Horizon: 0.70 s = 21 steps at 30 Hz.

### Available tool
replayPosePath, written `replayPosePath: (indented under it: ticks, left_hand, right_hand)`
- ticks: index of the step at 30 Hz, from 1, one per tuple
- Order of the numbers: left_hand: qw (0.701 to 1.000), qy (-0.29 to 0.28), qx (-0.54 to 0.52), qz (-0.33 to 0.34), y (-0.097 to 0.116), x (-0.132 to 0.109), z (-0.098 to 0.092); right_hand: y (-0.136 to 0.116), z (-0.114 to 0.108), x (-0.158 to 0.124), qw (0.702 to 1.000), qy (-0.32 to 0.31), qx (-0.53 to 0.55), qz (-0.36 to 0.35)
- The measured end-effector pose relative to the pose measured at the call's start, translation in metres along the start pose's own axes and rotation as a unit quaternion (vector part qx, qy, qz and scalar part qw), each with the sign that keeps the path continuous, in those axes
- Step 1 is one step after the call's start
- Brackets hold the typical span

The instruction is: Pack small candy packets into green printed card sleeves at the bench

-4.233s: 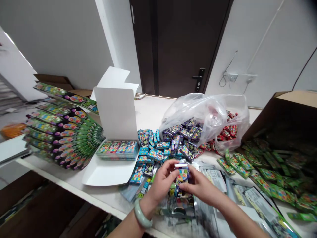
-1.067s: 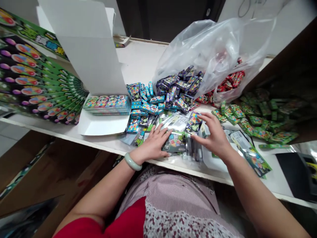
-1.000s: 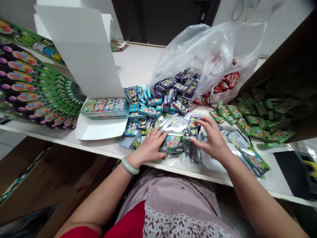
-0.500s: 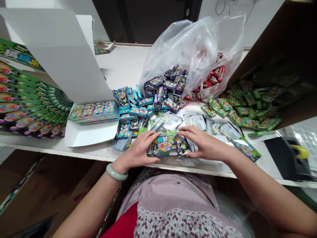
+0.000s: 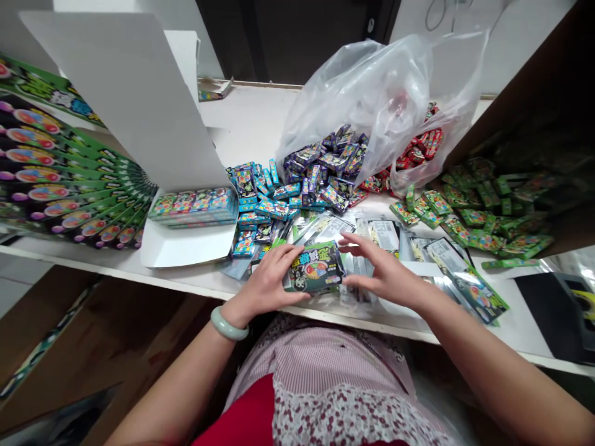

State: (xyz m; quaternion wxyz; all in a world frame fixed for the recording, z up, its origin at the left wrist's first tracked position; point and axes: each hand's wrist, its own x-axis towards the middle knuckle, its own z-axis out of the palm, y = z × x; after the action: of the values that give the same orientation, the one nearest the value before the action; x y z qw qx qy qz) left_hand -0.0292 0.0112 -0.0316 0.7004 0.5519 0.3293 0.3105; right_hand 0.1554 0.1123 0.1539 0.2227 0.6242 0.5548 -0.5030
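Observation:
A flat green-and-black printed packet [image 5: 317, 269] lies just above the table's front edge. My left hand [image 5: 267, 282], with a pale green bangle on its wrist, is closed on the packet's left end, fingers along the top and thumb below. My right hand [image 5: 379, 272] is beside the packet's right end with fingers and thumb spread; whether a fingertip touches it I cannot tell. Beneath and behind lie clear plastic sleeves with printed cards [image 5: 383, 235]. Small blue boxes [image 5: 272, 207] are heaped behind my left hand.
A white carton [image 5: 190, 248] with its lid raised holds rows of small boxes. Left of it, green printed cards [image 5: 88, 192] are fanned out. A clear plastic bag [image 5: 353, 87] stands behind purple boxes [image 5: 332, 158] and red boxes [image 5: 425, 145]. Green boxes [image 5: 493, 210] spill from the dark right side.
The view has swung slightly left. A small dark box visible at the packet's right end no longer shows there. My right hand's fingers have opened away from the packet; the left keeps its hold.

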Motion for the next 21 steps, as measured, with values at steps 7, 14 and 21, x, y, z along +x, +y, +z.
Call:
replayPosePath:
  ticks: [7,14,21]
  left_hand:
    - [0.998,0.033,0.045,-0.018,-0.007,-0.008,0.002]
    - [0.999,0.030,0.031,-0.032,-0.012,-0.022,-0.001]
    - [0.942,0.114,-0.280,-0.146,-0.010,-0.027,-0.033]
  right_hand:
    - [0.009,0.029,0.010,0.992,0.038,0.076,0.091]
    - [0.008,0.051,0.034,0.989,0.062,0.073,0.113]
    - [-0.012,0.038,0.017,0.970,0.170,0.163,0.068]
